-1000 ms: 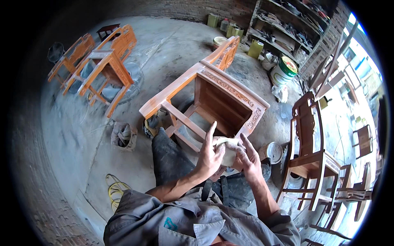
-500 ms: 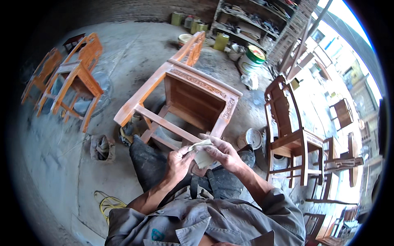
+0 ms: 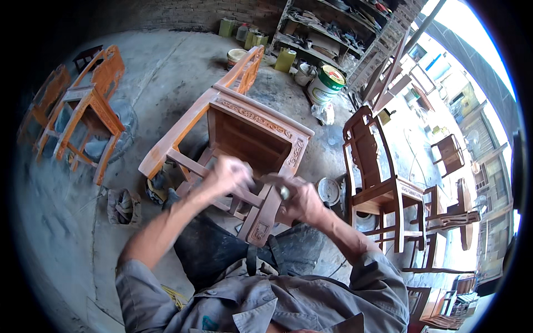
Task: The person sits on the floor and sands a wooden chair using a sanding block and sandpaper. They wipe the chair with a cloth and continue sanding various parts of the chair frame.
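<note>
A reddish wooden chair [image 3: 258, 115] with carved trim lies tipped over in front of me, its underside facing me and one leg reaching between my knees. My right hand [image 3: 302, 201] is curled over that leg, its fingers closed on a pale folded piece of sandpaper [image 3: 285, 192], mostly hidden by the fingers. Whether the sandpaper touches the wood cannot be made out. To the left, my left hand [image 3: 229, 176] hovers over the chair's rail, smeared by motion, so its fingers are unclear.
Two carved chairs [image 3: 91, 108] stand at the left, and another chair [image 3: 383, 183] stands at the right. A crumpled sack [image 3: 123, 206] sits on the floor by my left foot. Beyond the tipped chair are a white-and-green bucket [image 3: 326, 86], a yellow-green can [image 3: 285, 60] and cluttered shelves [image 3: 327, 33].
Both hands were together on the pale sandpaper; now they are apart. The left hand has let go and moved up and left, while the right keeps the sandpaper. The view has shifted slightly.
</note>
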A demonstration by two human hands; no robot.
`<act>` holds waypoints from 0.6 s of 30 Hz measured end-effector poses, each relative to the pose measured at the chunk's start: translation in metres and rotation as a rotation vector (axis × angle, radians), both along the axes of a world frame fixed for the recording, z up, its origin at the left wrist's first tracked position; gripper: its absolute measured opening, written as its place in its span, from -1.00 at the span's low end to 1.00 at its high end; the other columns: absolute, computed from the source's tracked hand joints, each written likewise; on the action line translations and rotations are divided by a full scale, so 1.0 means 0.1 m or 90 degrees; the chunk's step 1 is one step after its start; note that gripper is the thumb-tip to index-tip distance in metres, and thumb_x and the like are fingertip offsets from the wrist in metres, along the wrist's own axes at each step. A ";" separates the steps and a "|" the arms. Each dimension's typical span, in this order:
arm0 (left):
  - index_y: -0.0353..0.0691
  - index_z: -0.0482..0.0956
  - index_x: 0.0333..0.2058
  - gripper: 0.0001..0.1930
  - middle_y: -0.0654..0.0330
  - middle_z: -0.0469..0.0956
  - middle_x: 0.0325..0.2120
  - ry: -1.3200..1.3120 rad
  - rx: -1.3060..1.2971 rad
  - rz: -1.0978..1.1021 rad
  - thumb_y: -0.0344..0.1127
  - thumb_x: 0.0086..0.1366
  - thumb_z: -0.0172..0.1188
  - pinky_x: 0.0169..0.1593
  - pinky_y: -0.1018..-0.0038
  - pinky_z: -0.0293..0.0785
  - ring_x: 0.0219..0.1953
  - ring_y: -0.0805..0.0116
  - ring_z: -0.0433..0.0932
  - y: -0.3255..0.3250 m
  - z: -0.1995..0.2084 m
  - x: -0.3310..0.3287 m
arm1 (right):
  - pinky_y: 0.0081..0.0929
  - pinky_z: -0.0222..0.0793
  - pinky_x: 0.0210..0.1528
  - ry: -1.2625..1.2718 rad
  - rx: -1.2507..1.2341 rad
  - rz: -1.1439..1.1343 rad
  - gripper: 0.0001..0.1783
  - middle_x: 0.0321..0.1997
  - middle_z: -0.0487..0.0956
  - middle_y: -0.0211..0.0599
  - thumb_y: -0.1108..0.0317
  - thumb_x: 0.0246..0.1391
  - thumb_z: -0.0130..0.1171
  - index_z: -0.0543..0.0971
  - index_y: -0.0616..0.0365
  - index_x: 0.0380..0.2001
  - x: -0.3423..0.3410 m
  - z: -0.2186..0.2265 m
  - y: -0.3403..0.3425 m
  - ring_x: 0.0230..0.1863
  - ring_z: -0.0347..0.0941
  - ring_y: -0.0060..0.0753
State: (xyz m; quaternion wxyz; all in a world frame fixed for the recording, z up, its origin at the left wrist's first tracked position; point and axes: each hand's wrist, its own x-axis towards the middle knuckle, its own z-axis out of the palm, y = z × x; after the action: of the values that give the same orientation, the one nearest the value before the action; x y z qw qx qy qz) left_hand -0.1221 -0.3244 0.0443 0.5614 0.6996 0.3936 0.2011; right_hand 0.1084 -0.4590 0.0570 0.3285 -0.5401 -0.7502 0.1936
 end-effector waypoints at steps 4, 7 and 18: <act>-0.33 0.47 0.18 -0.42 -0.13 0.54 0.08 0.286 0.777 0.256 -0.17 0.26 0.32 0.26 0.09 0.34 0.18 -0.13 0.44 1.22 -0.37 -0.67 | -0.25 0.52 -0.16 -0.072 0.007 -0.175 -0.54 -0.04 0.66 0.05 0.56 0.26 0.07 0.53 0.08 0.22 0.60 0.01 0.28 -0.15 0.65 0.07; -0.35 0.40 0.19 -0.32 -0.32 0.54 0.05 0.501 0.490 0.261 0.00 0.25 0.35 0.22 0.00 0.38 0.16 -0.22 0.48 1.52 -0.77 -1.22 | -0.08 0.44 0.02 -0.130 0.080 -0.182 -0.59 -0.02 0.63 0.13 0.56 0.29 0.04 0.52 0.15 0.19 0.98 -0.25 0.48 -0.01 0.56 0.24; -0.39 0.49 0.04 -0.35 -0.31 0.65 -0.21 0.431 0.361 0.266 0.08 0.22 0.38 0.03 -0.02 0.55 -0.09 -0.30 0.64 1.52 -0.66 -1.10 | -0.09 0.23 0.39 -0.232 0.126 -0.015 -0.51 0.21 0.55 -0.38 0.49 0.17 0.11 0.57 -0.06 0.18 1.15 -0.57 1.25 0.32 0.33 0.01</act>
State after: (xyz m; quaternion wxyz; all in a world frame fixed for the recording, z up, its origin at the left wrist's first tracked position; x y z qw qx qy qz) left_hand -0.2322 -0.1720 -0.0213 0.1368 0.7571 0.6159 0.1697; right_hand 0.2233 -0.3338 0.0000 0.2412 -0.5397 -0.8064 0.0141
